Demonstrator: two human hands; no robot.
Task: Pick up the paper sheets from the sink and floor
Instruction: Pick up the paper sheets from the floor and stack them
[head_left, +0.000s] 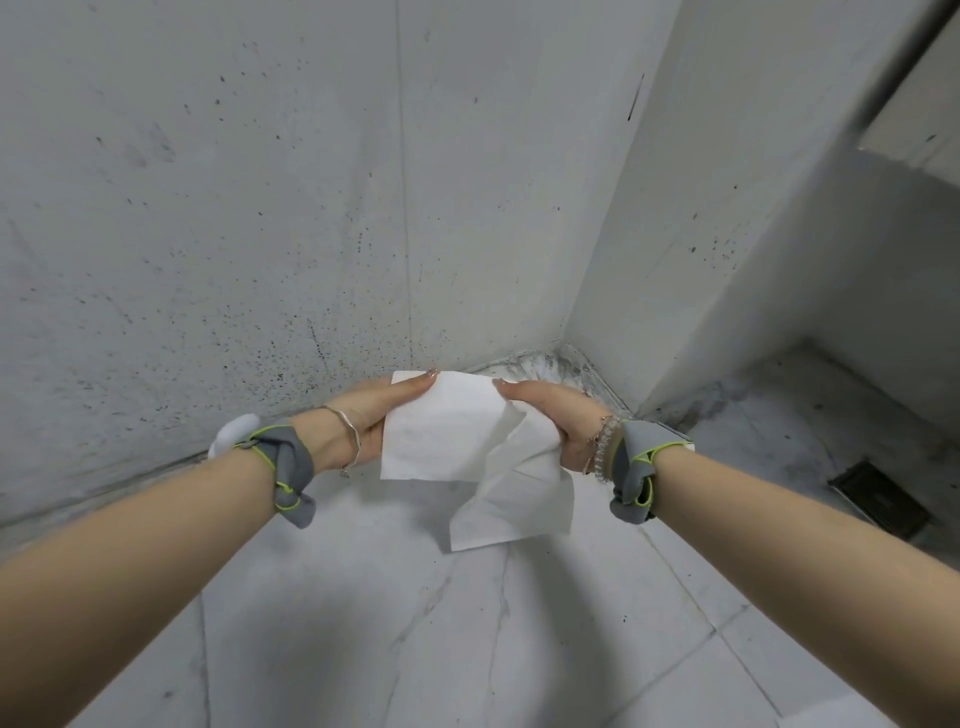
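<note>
Both hands pinch white paper sheets (441, 431) between thumb and fingers: the left hand (363, 421) holds one flat, the right hand (550, 421) grips one that droops. The sheets hang in the air just in front of the wall corner (563, 348).

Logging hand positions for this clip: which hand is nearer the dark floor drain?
Right. The right hand, gripping the paper sheets, sits between them and the floor drain; the left hand holds the sheets' opposite side, farther away.
</note>
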